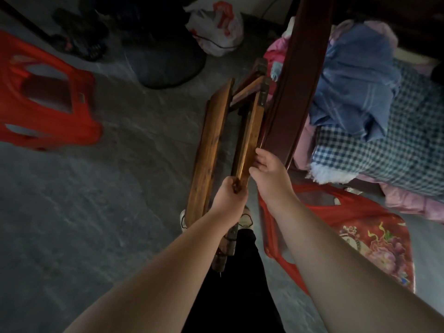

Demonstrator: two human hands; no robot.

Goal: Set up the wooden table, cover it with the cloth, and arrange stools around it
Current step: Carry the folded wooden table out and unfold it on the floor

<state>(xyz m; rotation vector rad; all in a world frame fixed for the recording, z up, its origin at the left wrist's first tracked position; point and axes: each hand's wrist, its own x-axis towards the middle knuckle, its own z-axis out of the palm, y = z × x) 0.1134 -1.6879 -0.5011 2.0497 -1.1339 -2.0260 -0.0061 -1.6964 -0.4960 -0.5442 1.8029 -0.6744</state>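
A folded wooden table stands on edge on the grey floor in the middle of the head view, its brown top and folded leg frame side by side. My left hand grips the near end of the leg frame. My right hand holds the same frame's right edge, fingers curled around it. A red plastic stool lies on its side at the far left. A second red stool with a flowered seat lies at the lower right, partly behind my right forearm. No cloth for the table is identifiable.
A dark wooden bed rail runs close along the table's right side. Piled clothes and a checked blanket lie on the bed. A white and red plastic bag and a dark round base sit on the floor behind.
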